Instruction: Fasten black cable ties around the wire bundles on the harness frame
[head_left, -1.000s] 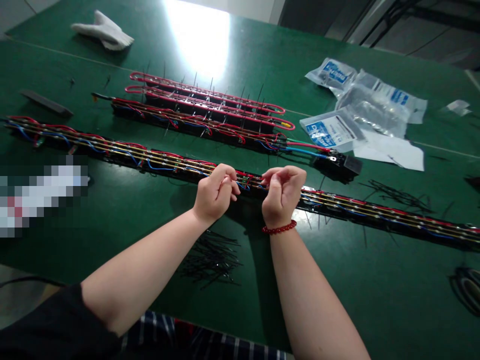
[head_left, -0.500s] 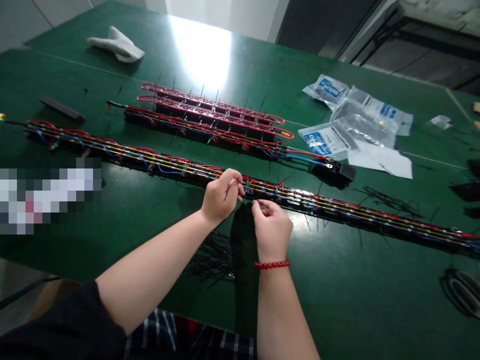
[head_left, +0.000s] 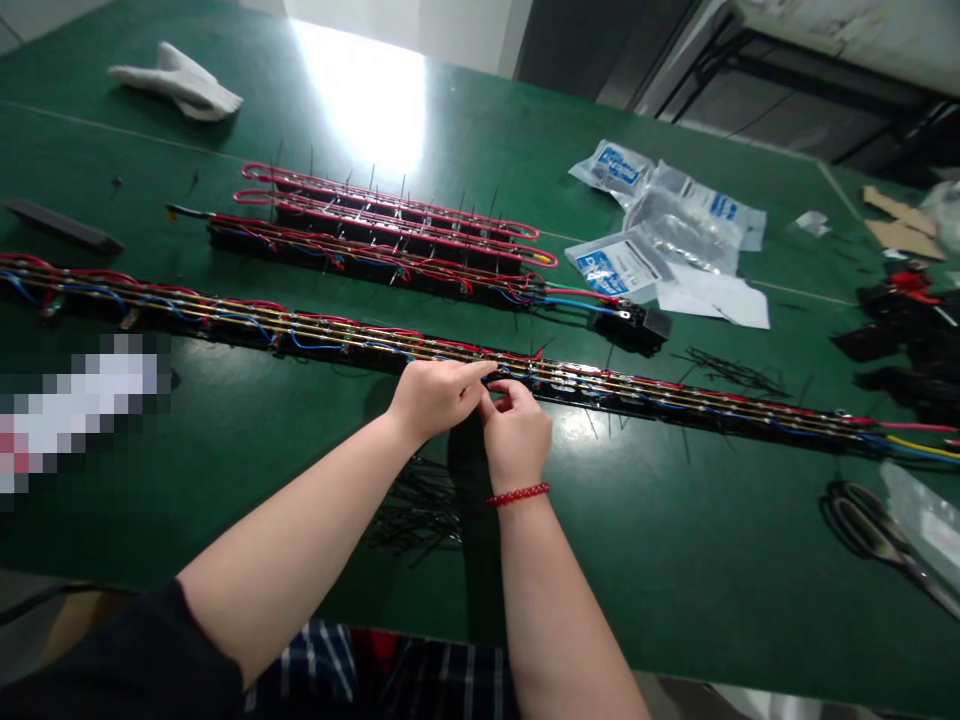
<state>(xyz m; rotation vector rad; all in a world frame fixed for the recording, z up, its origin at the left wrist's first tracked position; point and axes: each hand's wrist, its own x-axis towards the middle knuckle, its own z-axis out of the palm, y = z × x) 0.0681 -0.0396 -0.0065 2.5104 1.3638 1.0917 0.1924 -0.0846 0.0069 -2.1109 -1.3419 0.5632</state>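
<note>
Left hand (head_left: 435, 398) and right hand (head_left: 516, 436) just beside each other at the near edge of a long black bar strung with red, blue and yellow wires (head_left: 622, 395), lying on a green workbench (head_left: 675, 570); fingers (head_left: 487, 368) half-curled at the wiring, any hold impossible to tell.

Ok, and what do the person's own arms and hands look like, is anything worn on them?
The left hand and right hand are bare, without gloves. A red beaded bracelet circles the right wrist, and a black sleeve covers the left upper arm.
</note>
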